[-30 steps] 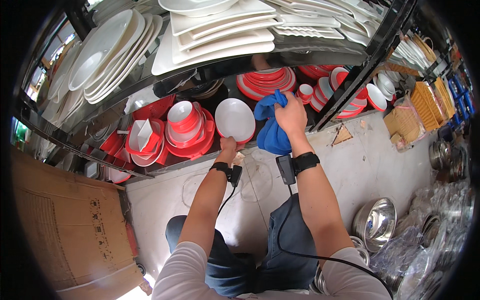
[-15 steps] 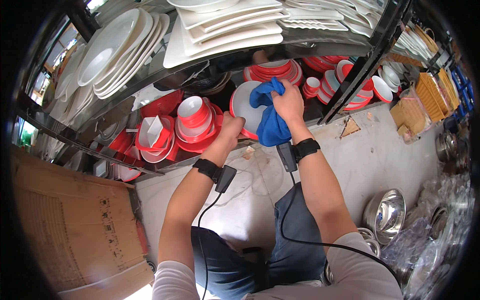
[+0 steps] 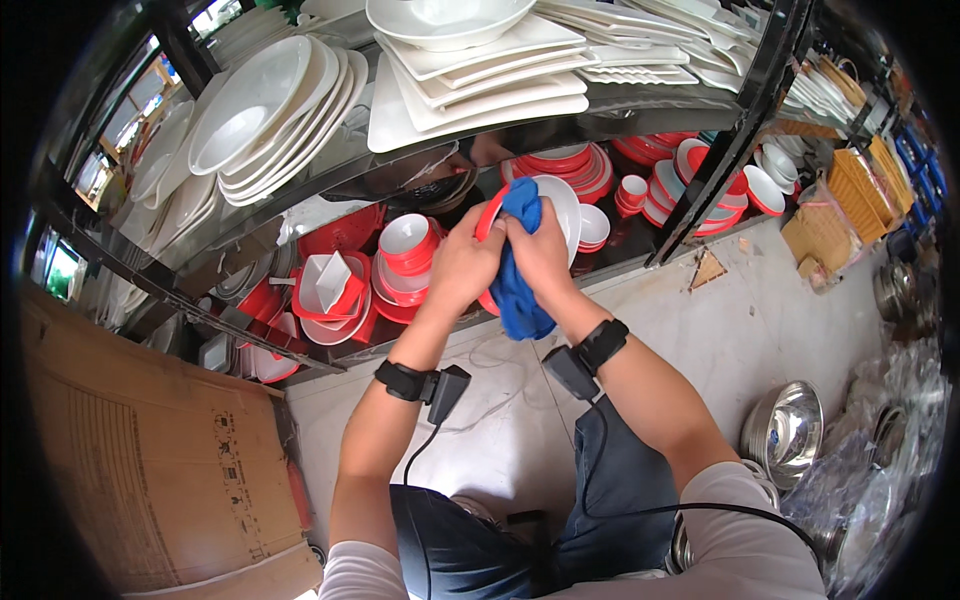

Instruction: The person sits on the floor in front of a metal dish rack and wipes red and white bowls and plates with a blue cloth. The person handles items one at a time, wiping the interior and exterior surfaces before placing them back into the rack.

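Between my hands, over the lower shelf, is a round dish (image 3: pixel 563 205), white inside and red outside, tilted on its edge. My left hand (image 3: pixel 466 262) is closed on its left side. My right hand (image 3: pixel 538 250) is closed on a blue cloth (image 3: pixel 516 290) that lies against the dish and hangs below it. Cloth and fingers cover the middle of the dish, and both hands are close together. Just right of the dish stand small red-and-white bowls (image 3: pixel 592 226). Stacked red-and-white bowls (image 3: pixel 405 250) stand to the left of my left hand.
Above, the upper shelf holds square white plates (image 3: pixel 480 95) and oval white plates (image 3: pixel 275 120). A black shelf post (image 3: pixel 705 170) stands to the right. A cardboard box (image 3: pixel 150 440) is at left; metal bowls (image 3: pixel 785 430) and clear plastic wrap (image 3: pixel 860 500) lie at right.
My right hand and the cloth have moved slightly left and down, close to my left hand. The dish has turned more on edge, and small bowls behind it have come into sight.
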Demonstrator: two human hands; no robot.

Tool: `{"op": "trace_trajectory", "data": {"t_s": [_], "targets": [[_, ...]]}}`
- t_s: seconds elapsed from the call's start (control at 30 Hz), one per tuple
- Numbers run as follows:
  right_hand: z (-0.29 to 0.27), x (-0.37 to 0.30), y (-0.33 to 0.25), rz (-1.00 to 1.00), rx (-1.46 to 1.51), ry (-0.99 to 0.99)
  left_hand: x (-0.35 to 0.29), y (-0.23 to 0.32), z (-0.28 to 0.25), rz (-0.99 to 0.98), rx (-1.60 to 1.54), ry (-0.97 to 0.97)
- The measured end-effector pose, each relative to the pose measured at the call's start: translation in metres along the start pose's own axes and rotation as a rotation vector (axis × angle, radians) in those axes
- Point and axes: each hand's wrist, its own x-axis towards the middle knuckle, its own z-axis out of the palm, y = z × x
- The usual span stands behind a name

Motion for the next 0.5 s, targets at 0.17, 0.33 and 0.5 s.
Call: {"op": "trace_trajectory", "data": {"t_s": [0.17,0.33,0.5], "targets": [[-0.01,-0.024,-0.04,0.065,0.188,-0.072,-0.007,0.013,-0.024,0.047,0.048,-0.116],[-0.041,0.003,-0.013,-0.059,-0.059,0.247,-0.017,0.027,-0.012,0.119,0.045,-0.153],[-0.061,0.018,-0.014,-0.027,0.198,0.413,-0.034,0.07,-0.007,0.201,0.134,-0.154]]}}
